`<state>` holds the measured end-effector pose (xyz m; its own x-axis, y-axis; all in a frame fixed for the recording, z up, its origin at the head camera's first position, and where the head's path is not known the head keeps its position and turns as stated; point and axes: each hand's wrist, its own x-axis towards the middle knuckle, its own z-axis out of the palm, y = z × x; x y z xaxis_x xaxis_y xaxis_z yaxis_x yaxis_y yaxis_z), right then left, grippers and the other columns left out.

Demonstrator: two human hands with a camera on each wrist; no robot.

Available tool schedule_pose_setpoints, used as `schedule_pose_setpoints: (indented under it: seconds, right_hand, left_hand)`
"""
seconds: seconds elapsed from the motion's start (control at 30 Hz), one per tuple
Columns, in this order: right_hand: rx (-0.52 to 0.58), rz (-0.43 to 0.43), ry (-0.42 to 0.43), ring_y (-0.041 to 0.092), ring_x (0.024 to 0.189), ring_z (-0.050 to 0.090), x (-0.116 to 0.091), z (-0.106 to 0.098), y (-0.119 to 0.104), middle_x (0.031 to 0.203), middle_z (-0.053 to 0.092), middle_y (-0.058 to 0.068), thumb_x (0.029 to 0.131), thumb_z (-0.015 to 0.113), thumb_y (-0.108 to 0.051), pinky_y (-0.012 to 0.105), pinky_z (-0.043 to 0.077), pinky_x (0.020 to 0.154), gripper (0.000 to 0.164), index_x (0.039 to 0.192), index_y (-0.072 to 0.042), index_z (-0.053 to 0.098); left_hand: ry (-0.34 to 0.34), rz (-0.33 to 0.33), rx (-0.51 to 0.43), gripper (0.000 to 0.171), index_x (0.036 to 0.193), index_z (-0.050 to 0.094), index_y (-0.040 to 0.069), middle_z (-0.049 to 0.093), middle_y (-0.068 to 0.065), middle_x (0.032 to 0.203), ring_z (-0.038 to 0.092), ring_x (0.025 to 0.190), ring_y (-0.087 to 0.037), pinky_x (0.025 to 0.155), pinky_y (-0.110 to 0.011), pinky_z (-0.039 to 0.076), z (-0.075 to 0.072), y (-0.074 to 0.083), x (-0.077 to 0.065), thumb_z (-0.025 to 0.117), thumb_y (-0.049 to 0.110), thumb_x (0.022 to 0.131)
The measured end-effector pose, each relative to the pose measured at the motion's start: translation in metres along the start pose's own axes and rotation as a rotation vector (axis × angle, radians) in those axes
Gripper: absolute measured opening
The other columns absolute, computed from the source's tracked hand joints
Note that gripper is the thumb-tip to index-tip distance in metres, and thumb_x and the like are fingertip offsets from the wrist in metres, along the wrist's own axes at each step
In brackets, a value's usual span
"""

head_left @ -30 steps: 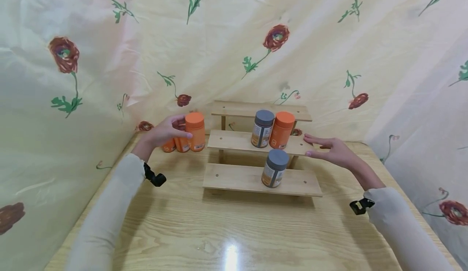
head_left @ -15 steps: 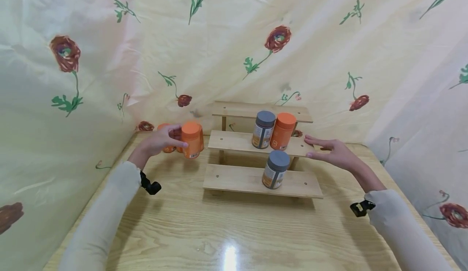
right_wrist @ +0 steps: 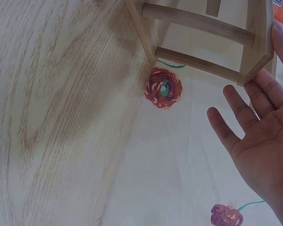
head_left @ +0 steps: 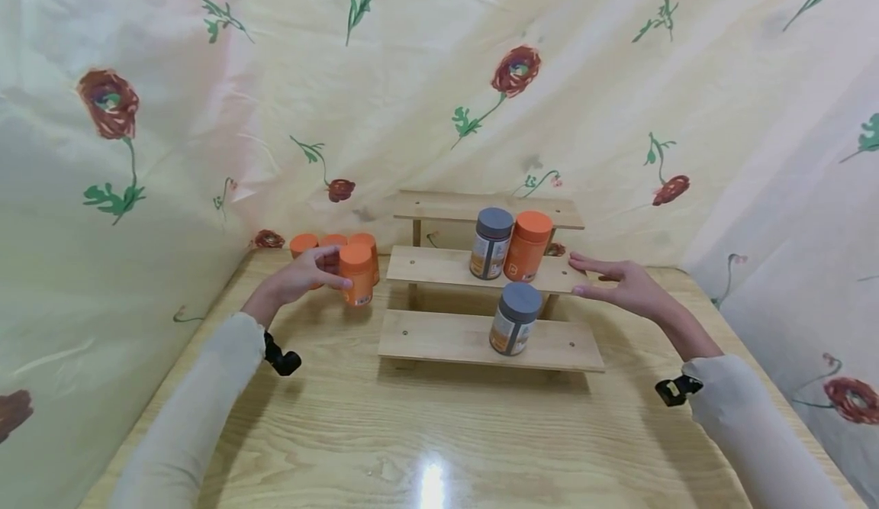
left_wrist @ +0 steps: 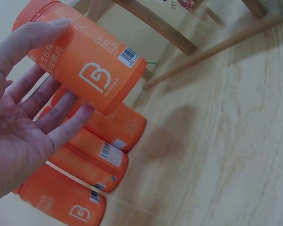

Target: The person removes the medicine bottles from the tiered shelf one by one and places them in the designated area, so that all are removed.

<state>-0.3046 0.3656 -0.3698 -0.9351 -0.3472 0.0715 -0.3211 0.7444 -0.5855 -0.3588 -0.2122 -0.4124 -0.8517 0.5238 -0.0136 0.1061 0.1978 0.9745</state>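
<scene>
My left hand point(head_left: 298, 274) pinches an orange bottle point(head_left: 356, 275) with an orange cap, left of a three-tier wooden shelf point(head_left: 439, 337). In the left wrist view the thumb lies across the held bottle point(left_wrist: 94, 61), fingers behind it, its base over the table. Several orange bottles point(left_wrist: 87, 157) stand behind it. My right hand point(head_left: 621, 284) pinches the right end of the middle tier, thumb at the front edge and fingertips at the back. The right wrist view shows that hand point(right_wrist: 262, 136) at the shelf end point(right_wrist: 258, 52), its outer fingers spread free.
A grey-capped bottle point(head_left: 491, 246) and an orange bottle point(head_left: 528, 248) stand side by side on the middle tier. Another grey-capped bottle point(head_left: 515, 320) is on the lowest tier. Flowered cloth point(head_left: 412, 97) hangs behind the wooden table point(head_left: 343, 425).
The left hand has brought the orange bottle nearer and slightly left, uncovering the caps of the bottles behind. The right hand stays at the shelf end.
</scene>
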Motion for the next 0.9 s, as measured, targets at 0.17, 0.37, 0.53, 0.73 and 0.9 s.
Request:
schedule_pose_setpoints:
  seconds: [0.17,0.37,0.53,0.73,0.9]
  right_hand:
    - [0.003,0.008,0.003,0.04,0.148,0.038,0.0,0.0,-0.001,0.158,0.046,0.008,0.095,0.073,-0.037,0.062,0.042,0.11,0.061,0.149,-0.016,0.053]
    - [0.002,0.008,0.006,0.039,0.148,0.039,0.0,0.001,0.001,0.158,0.046,0.007,0.095,0.073,-0.037,0.062,0.043,0.109,0.061,0.149,-0.016,0.053]
    - [0.004,0.004,0.009,0.039,0.148,0.039,0.0,0.001,0.003,0.158,0.047,0.007,0.095,0.073,-0.037,0.062,0.042,0.11,0.061,0.149,-0.016,0.053]
    - [0.001,-0.006,0.011,0.039,0.147,0.04,0.0,0.001,0.003,0.158,0.046,0.008,0.095,0.073,-0.036,0.062,0.043,0.109,0.061,0.149,-0.014,0.053]
    - [-0.001,-0.005,0.008,0.039,0.148,0.039,-0.001,0.001,0.002,0.158,0.046,0.007,0.095,0.073,-0.037,0.062,0.043,0.109,0.061,0.149,-0.016,0.053]
  left_hand:
    - [0.018,-0.047,-0.036,0.071,0.15,0.04,0.0,0.061,-0.001,0.123,0.058,0.11,-0.016,0.092,-0.025,0.055,0.001,-0.007,0.0,0.076,0.002,0.088]
    - [0.019,-0.046,-0.038,0.072,0.152,0.039,-0.001,0.061,-0.004,0.128,0.059,0.115,-0.016,0.094,-0.025,0.055,0.003,-0.013,0.001,0.074,0.001,0.089]
    - [0.055,-0.061,-0.03,0.072,0.151,0.04,0.0,0.058,-0.004,0.13,0.056,0.116,-0.016,0.093,-0.023,0.055,0.007,-0.014,0.0,0.075,0.003,0.089]
    - [0.075,-0.059,0.005,0.068,0.148,0.046,0.001,0.059,-0.009,0.133,0.057,0.117,-0.019,0.093,-0.024,0.055,0.011,-0.017,0.001,0.078,0.005,0.088]
    - [0.106,-0.068,0.098,0.069,0.148,0.048,0.003,0.058,-0.014,0.139,0.056,0.121,-0.023,0.096,-0.025,0.051,0.013,-0.023,0.002,0.081,0.011,0.087]
